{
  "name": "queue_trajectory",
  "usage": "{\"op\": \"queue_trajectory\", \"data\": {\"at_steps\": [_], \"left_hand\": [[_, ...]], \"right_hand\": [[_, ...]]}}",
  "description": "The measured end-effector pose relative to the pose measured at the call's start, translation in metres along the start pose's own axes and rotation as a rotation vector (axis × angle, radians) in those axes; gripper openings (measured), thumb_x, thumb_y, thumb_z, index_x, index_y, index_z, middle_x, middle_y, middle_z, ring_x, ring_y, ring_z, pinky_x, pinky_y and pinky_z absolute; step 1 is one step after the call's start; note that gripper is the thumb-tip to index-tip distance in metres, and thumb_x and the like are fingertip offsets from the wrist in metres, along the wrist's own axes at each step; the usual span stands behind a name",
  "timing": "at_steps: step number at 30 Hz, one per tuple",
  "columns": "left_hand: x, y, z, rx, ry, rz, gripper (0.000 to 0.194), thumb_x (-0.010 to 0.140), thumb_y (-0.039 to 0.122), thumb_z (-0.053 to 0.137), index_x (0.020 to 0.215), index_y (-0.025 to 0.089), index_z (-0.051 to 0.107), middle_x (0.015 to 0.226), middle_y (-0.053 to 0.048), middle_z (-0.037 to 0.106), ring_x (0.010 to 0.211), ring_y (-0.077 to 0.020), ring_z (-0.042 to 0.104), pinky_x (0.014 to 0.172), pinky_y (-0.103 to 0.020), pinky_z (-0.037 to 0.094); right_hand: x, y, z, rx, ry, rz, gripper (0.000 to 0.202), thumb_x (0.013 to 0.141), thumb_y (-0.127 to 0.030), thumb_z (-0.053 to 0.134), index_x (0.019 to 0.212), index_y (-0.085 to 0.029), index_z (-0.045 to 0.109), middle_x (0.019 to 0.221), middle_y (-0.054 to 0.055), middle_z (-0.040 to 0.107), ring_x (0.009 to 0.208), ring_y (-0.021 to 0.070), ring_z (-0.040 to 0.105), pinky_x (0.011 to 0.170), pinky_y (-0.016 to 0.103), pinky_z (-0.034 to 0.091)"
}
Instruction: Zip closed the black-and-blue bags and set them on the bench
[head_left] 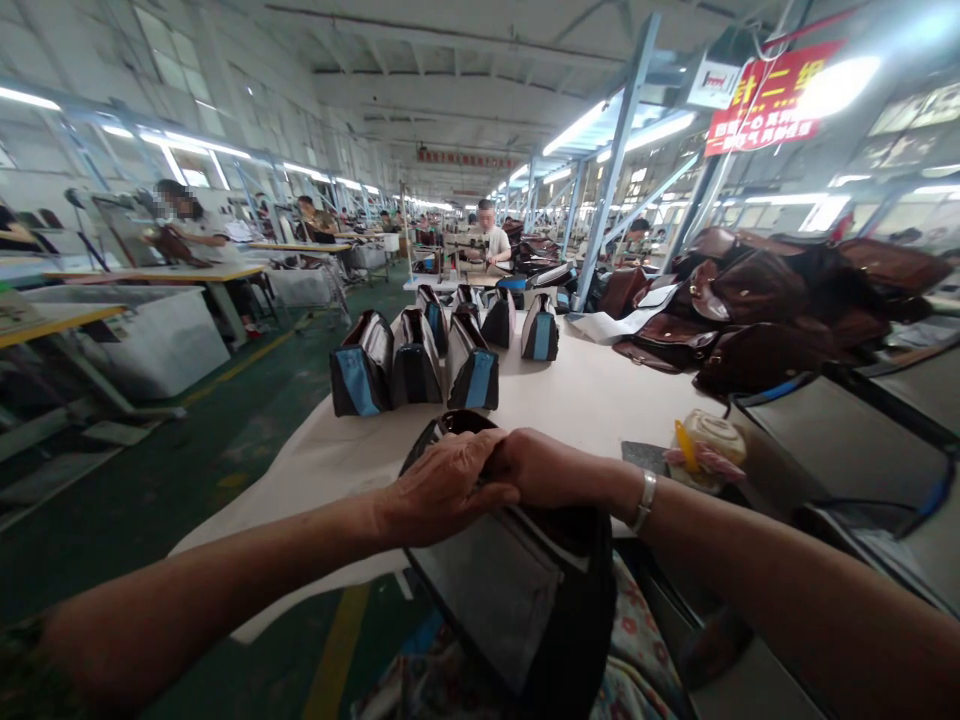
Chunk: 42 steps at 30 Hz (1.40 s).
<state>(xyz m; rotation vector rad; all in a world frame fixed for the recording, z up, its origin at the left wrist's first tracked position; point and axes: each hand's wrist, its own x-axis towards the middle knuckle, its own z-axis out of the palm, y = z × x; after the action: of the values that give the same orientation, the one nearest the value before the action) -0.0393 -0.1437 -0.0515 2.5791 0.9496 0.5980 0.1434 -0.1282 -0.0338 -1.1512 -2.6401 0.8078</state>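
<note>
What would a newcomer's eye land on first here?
First, the two hands meeting at the near table edge: the left hand and right hand both grip the top of a black-and-grey bag. Behind them, black-and-blue bags stand upright in rows on the white table. To the right lies a pile of brown bags.
</note>
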Motion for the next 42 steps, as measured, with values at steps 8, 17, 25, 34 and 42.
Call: {"op": "queue_trajectory", "data": {"at_steps": [8, 17, 25, 34, 42], "left_hand": [[0.016, -0.053, 0.041, -0.303, 0.039, -0.010, 0.059, 0.098, 0.066, 0.032, 0.105, 0.016, 0.062, 0.082, -0.003, 0.064, 0.074, -0.0193, 0.060, 0.071, -0.030, 0.045], [0.035, -0.042, -0.003, -0.369, -0.293, 0.058, 0.069, 0.101, 0.067, 0.034, 0.074, 0.016, 0.072, 0.076, -0.004, 0.065, 0.073, -0.0156, 0.060, 0.074, -0.025, 0.044], [0.020, 0.023, -0.005, -0.760, -0.596, 0.059, 0.049, 0.073, 0.058, 0.084, 0.096, 0.018, 0.071, 0.084, 0.002, 0.061, 0.083, -0.0160, 0.058, 0.072, -0.024, 0.044], [0.029, 0.022, 0.006, -0.779, -0.585, 0.053, 0.035, 0.082, 0.048, 0.078, 0.092, 0.015, 0.073, 0.086, 0.000, 0.063, 0.083, -0.0166, 0.060, 0.073, -0.026, 0.044], [0.027, 0.026, 0.011, -0.788, -0.614, -0.023, 0.021, 0.078, 0.034, 0.076, 0.085, 0.016, 0.070, 0.077, 0.003, 0.058, 0.073, -0.0133, 0.053, 0.064, -0.023, 0.040]], "right_hand": [[-0.042, 0.019, -0.018, 0.370, -0.227, 0.107, 0.066, 0.104, -0.062, 0.026, 0.088, -0.012, 0.066, 0.069, 0.005, 0.069, 0.056, 0.0141, 0.062, 0.057, 0.026, 0.051], [-0.096, 0.006, 0.006, 0.382, 0.080, 0.028, 0.027, 0.078, -0.033, 0.084, 0.073, -0.018, 0.061, 0.073, -0.004, 0.058, 0.068, 0.0124, 0.048, 0.061, 0.024, 0.039], [-0.107, 0.007, 0.027, 0.574, 0.264, -0.033, 0.029, 0.077, -0.019, 0.082, 0.070, -0.019, 0.054, 0.070, -0.007, 0.048, 0.068, 0.0117, 0.041, 0.061, 0.025, 0.033], [-0.125, 0.012, 0.019, 0.690, 0.193, 0.046, 0.031, 0.087, -0.045, 0.074, 0.081, -0.018, 0.061, 0.075, -0.003, 0.050, 0.070, 0.0133, 0.043, 0.061, 0.026, 0.034], [-0.125, 0.002, 0.030, 0.758, 0.259, 0.066, 0.023, 0.086, -0.035, 0.076, 0.083, -0.017, 0.061, 0.075, -0.003, 0.051, 0.071, 0.0128, 0.041, 0.062, 0.025, 0.033]]}}
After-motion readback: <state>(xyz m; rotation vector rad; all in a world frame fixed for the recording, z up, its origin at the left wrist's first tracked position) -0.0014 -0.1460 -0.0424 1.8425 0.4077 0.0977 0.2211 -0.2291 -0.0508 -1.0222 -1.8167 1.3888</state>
